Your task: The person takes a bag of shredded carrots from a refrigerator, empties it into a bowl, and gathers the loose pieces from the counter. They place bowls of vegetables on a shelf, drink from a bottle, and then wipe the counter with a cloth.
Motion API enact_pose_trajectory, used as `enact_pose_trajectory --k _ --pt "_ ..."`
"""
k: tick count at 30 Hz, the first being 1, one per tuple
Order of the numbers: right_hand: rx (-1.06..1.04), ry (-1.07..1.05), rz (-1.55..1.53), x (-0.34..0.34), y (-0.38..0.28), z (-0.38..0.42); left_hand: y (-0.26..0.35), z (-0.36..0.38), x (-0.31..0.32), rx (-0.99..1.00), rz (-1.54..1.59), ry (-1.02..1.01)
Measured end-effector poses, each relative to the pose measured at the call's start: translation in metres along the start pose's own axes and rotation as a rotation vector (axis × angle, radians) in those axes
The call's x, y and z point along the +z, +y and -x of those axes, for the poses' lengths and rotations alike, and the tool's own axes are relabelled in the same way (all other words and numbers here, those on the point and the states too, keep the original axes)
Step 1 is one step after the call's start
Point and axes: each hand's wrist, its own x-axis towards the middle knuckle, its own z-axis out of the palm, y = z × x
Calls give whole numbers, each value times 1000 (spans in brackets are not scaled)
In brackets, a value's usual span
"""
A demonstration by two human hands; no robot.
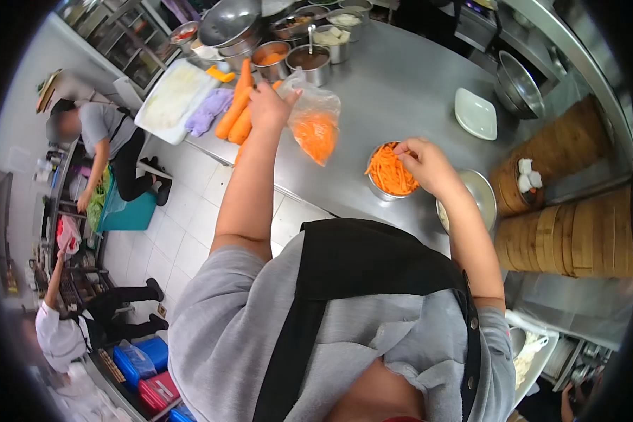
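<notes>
My left hand (pixel 269 107) reaches over the far ends of several whole carrots (pixel 240 105), its thumb apart from its fingers. Close beside that thumb is a clear plastic bag (pixel 316 130), with shredded carrot gathered at its lower end. My right hand (pixel 429 166) is over the right side of a round metal container (pixel 385 195) heaped with shredded carrot (pixel 389 169). Its fingertips are pinched together right at the shreds. Partly behind my right forearm lies a wide metal bowl (pixel 480 197).
Metal pots of ingredients (pixel 309 65) crowd the counter's far left, near a white cutting board (pixel 179 95) and purple cloth (pixel 209 111). A white dish (pixel 475 114) and stacked bamboo steamers (pixel 570 235) are at right. Two other people work at left beyond the tiled floor.
</notes>
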Motion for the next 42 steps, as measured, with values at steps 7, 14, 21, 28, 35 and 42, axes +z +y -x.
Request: enact_pose_trajectory --k 7,14,21,28,35,42 --pt "-287 207 -133 19 -41 -35 5 18 -35 -324 1216 -732" --pt "-378 106 -149 69 -45 -81 18 51 -77 -505 1777 -691" --pt "-266 170 -709 59 -51 -74 -38 49 -71 -627 1407 -532" --pt "-569 -60 -268 70 -73 -37 -21 84 -111 -573 1474 -1031" --pt "-10 -248 -670 94 -49 -27 -22 105 -83 -919 1981 -719" --pt "-59 -163 -350 107 -44 -6 -12 108 -111 -232 1256 -942"
